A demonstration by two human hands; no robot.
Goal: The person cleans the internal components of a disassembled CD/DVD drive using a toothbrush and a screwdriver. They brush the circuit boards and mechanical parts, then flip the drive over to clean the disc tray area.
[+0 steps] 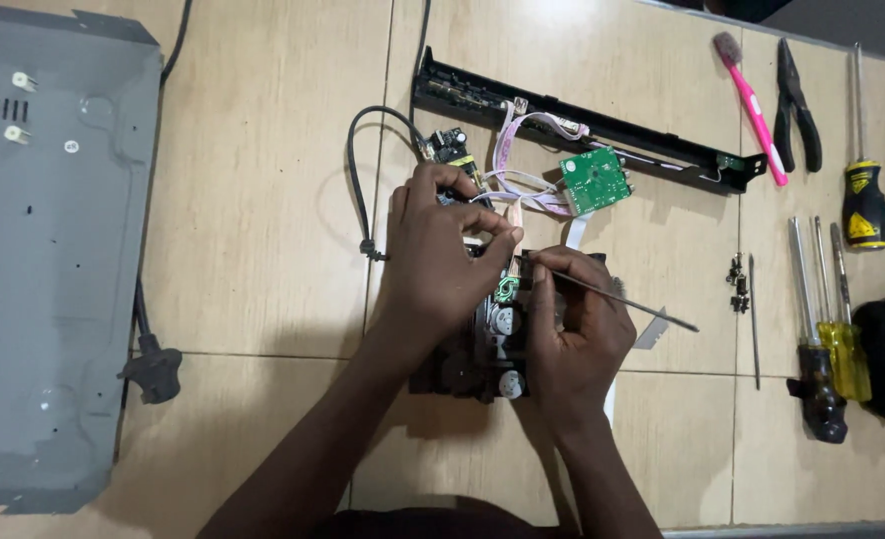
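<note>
Teardown is at the fiddly stage here, I'd say: the black drive mechanism [482,339] sits on the tan tiled floor [263,200] and both hands are on it. The left hand [432,265] is clamped over its upper left part, fingers curled around the edge. The right hand [572,329] is closed around a thin metal tool [622,299], its tip poking in just above the mechanism's small green board. Whatever comes next probably calls for a steady left grip and very light pressure on that tip. The mechanism looks dark and blocky, with a couple of round silvery parts showing. Above it lie the long black front panel [582,125] and a green circuit board [595,180]; screwdrivers [832,329] are well off to its right, the grey metal cover [48,250] well to its left
</note>
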